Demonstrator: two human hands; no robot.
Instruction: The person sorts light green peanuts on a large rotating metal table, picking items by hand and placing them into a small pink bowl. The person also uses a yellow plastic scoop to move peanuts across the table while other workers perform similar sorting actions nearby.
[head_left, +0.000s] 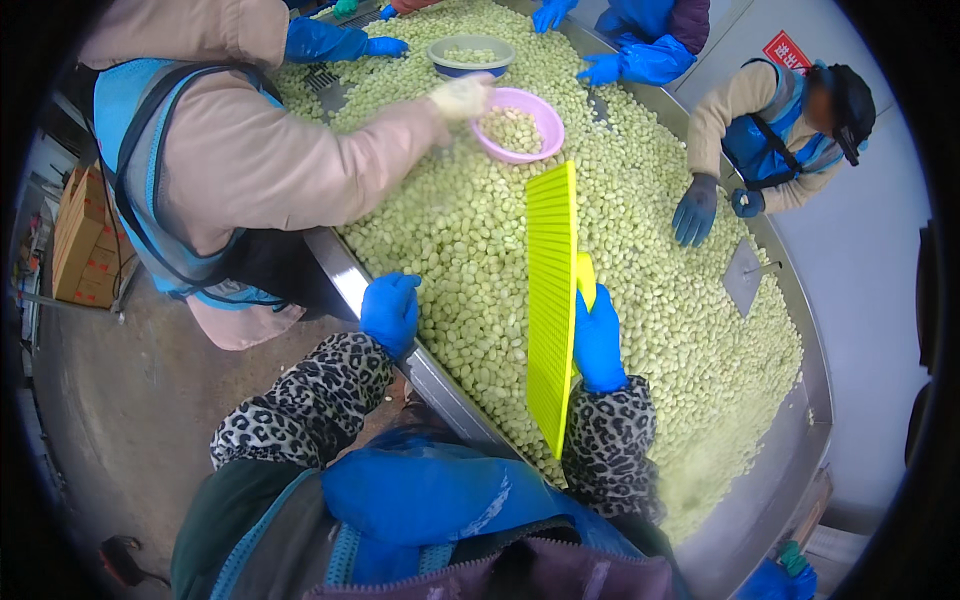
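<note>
My right hand (598, 345), in a blue glove, grips the handle of a bright yellow-green ribbed plastic board (550, 315). The board stands on edge over a thick layer of pale green oval pieces of produce (472, 277), perhaps grapes or beans. My left hand (389, 313), also blue-gloved, lies curled at the metal rim (450, 394) of the sorting table, beside the produce. Nothing shows in its fingers, though the palm side is hidden.
A co-worker's blurred white-gloved hand (461, 96) is at a pink bowl (551, 131) of produce. Behind it stands a grey-and-blue bowl (471, 51). Other gloved hands (696, 210) work around the table. A metal plate with a rod (742, 277) sits right; cartons (90, 240) stand left.
</note>
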